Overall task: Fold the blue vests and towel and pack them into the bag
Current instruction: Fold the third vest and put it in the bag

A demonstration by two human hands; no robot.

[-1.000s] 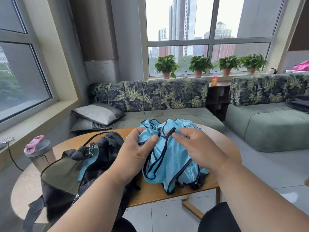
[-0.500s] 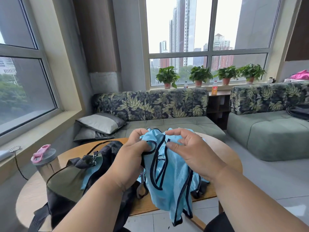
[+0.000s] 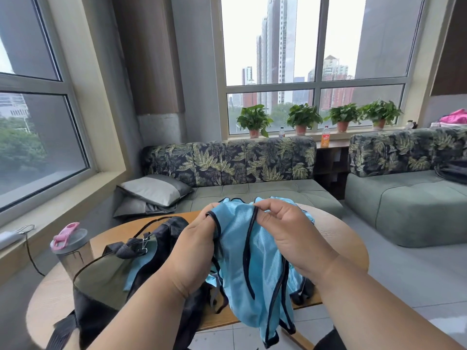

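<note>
Risk: shiny light-blue vest w/ dark trim (image 3: 255, 251), pinched at top edge by left hand (image 3: 194, 248) & right hand (image 3: 290, 236) fingertips, dangling at 6 o'clock past round wooden table (image 3: 338, 233); could slip if pinch loosens. Olive-black bag (image 3: 106, 279) at 8 o'clock.

Probably a lounge: sofas (image 3: 252, 178), potted plants (image 3: 303, 117).

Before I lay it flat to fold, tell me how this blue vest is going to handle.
Likely very floppy: the blue vest hangs limp from where the left hand and right hand pinch its top edge. Probably light, since fingertip pinches carry it. Its sheen suggests slippery fabric, and the dangling dark-trimmed loops could tangle, so folds may slide apart on the table.
</note>
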